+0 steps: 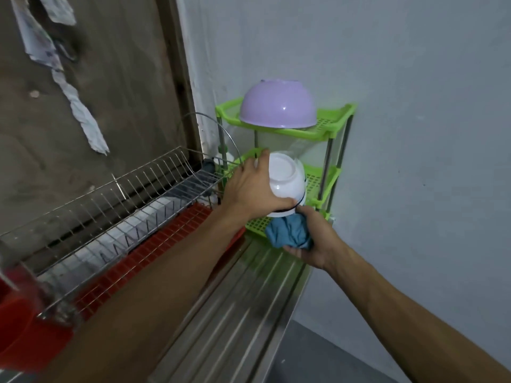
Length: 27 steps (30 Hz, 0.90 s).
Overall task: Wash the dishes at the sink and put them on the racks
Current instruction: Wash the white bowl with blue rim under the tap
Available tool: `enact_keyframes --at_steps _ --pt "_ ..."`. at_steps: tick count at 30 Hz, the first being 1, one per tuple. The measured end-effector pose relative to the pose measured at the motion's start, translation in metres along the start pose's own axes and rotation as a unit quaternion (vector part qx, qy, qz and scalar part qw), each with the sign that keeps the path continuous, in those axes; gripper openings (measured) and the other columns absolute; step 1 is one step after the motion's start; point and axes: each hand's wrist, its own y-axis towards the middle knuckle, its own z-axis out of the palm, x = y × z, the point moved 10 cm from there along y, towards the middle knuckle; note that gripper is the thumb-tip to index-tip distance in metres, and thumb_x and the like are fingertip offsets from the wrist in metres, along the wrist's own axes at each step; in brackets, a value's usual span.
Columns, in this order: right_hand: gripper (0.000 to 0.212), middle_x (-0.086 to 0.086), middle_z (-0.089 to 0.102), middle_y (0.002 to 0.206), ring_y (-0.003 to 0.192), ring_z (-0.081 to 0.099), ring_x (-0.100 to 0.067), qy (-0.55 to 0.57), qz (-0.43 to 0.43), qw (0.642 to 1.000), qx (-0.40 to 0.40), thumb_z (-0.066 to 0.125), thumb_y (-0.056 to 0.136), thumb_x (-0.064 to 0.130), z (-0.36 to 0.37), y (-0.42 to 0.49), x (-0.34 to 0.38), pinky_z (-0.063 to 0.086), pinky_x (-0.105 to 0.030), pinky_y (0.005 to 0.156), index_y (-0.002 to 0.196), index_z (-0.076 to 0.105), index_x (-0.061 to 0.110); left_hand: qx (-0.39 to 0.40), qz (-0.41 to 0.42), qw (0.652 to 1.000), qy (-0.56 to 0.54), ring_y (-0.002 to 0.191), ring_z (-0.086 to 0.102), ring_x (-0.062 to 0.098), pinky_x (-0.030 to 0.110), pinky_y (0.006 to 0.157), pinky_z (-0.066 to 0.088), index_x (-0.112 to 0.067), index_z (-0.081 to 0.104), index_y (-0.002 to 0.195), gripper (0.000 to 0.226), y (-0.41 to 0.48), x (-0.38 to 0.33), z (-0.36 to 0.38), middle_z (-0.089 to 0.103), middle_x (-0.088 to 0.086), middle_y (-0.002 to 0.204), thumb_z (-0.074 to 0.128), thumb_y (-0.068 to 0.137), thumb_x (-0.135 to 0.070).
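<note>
Head view: your left hand [249, 186] is clamped around the white bowl [287, 181], which is inverted with its base tilted toward you, just above the green rack [315, 179]'s lower shelf at far right. Your right hand [318, 244], nearer you, clutches a blue cloth [287, 233] just under the rim. No writing is legible.

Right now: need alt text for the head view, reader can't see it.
A person's left hand holds an upturned white bowl at the lower shelf of a green corner rack, while the right hand grips a bunched blue cloth just below it. A purple bowl sits upside down on the top shelf; a wire dish rack stands to the left.
</note>
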Motion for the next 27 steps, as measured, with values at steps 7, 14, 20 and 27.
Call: enact_keyframes --at_steps 7,14,20,27 --pt "0.046 -0.004 0.075 0.079 0.063 0.072 -0.016 0.060 0.040 0.997 -0.008 0.055 0.097 0.058 0.002 0.019 0.013 0.058 -0.027 0.048 0.106 0.070 0.014 0.015 0.082 0.996 0.013 0.125 0.051 0.038 0.045 0.096 0.049 -0.021 0.022 0.153 0.123 0.054 -0.025 0.012 0.046 0.012 0.143 0.079 0.055 -0.072" --pt "0.042 -0.004 0.074 0.072 0.055 0.071 -0.016 0.068 0.051 0.996 -0.014 0.049 0.101 0.052 0.001 0.025 0.019 0.057 -0.027 0.045 0.103 0.067 0.014 0.070 0.140 0.987 0.045 0.133 0.042 0.042 0.047 0.106 0.042 -0.017 0.014 0.157 0.125 0.090 -0.042 0.052 0.032 0.019 0.154 0.078 0.061 -0.065" --pt "0.039 -0.007 0.075 0.074 0.058 0.073 -0.019 0.068 0.055 0.996 -0.008 0.048 0.103 0.048 0.000 0.027 0.018 0.058 -0.030 0.047 0.107 0.066 0.013 0.077 0.137 0.987 -0.016 0.139 0.036 0.036 0.041 0.109 0.036 -0.021 0.026 0.154 0.110 0.107 -0.031 0.059 0.036 0.014 0.151 0.076 0.070 -0.071" --pt "0.038 -0.009 0.075 0.086 0.064 0.074 -0.021 0.069 0.055 0.996 -0.007 0.050 0.102 0.048 0.002 0.031 0.014 0.061 -0.035 0.053 0.114 0.065 0.015 0.111 0.085 0.987 -0.077 0.151 0.020 0.032 0.045 0.120 0.028 -0.027 0.003 0.160 0.113 0.102 -0.001 0.066 0.020 0.016 0.162 0.061 0.069 -0.062"
